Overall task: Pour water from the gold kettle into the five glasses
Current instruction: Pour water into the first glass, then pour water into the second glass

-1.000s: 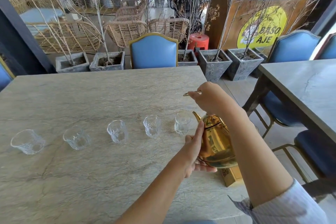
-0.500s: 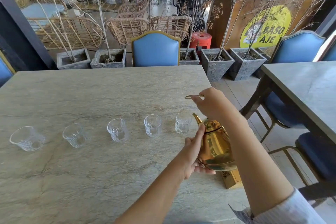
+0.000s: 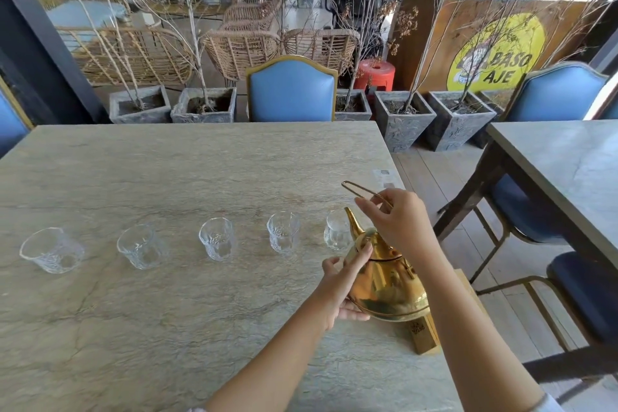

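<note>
A shiny gold kettle [image 3: 388,281] is held tilted above the stone table [image 3: 167,177], its spout pointing up-left beside the rightmost glass [image 3: 336,235]. My right hand [image 3: 398,222] grips the thin wire handle above the kettle. My left hand [image 3: 344,288] presses against the kettle's left side, thumb near the lid. Clear patterned glasses stand in a row: the far-left glass [image 3: 52,254], the second glass [image 3: 142,246], the middle glass [image 3: 217,242] and the fourth glass [image 3: 283,237]. No water stream is visible.
A small wooden block [image 3: 423,333] stands under the kettle near the table's right edge. A blue chair [image 3: 291,90] faces me across the table. Another table [image 3: 568,160] with blue chairs stands to the right. Stone planters [image 3: 403,120] line the far side.
The kettle has tipped a little further, its spout rising beside the rightmost glass. My right hand has lifted the handle slightly and my left thumb has moved up toward the lid.
</note>
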A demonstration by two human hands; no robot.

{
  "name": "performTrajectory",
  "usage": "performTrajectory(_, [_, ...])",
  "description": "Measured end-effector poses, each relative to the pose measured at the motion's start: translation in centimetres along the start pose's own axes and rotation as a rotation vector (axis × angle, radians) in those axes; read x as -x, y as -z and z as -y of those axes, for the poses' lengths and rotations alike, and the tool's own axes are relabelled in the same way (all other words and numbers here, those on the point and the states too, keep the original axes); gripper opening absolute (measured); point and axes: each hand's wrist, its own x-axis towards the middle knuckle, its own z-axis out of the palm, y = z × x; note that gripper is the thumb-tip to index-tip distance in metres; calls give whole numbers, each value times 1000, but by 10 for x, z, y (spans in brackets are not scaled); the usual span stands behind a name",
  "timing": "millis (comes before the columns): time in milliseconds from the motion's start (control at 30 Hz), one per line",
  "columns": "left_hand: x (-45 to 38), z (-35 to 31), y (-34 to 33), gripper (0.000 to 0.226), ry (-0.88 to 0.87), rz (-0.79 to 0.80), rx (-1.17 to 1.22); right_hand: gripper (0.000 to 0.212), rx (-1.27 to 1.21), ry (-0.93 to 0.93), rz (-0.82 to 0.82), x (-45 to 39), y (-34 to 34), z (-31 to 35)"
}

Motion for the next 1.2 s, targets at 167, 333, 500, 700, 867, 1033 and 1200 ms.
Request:
performTrajectory(167, [-6, 3, 14, 132, -65, -42, 56, 40, -102, 64, -72, 8, -10, 5])
performTrajectory(333, [-9, 8, 30, 116, -170, -103, 259, 35, -159, 79, -34, 5, -23, 21])
performTrajectory(500, [-4, 15, 46, 102, -179, -127, 350, 30, -160, 108, 97, 1, -41, 41])
performTrajectory(700, [-1, 23, 54, 101, -103, -114, 420, 38, -68, 83, 225, -8, -61, 55])
performTrajectory(867, [14, 15, 49, 81, -50, -62, 465, 48, -16, 26, 275, -18, -65, 66])
performTrajectory(1033, [18, 7, 43, 91, 12, -29, 531, 51, 9, 2, 309, -27, -62, 76])
performTrajectory(1200, [30, -2, 36, 69, 56, 18, 607, 42, 62, 28, 364, -34, -55, 85])
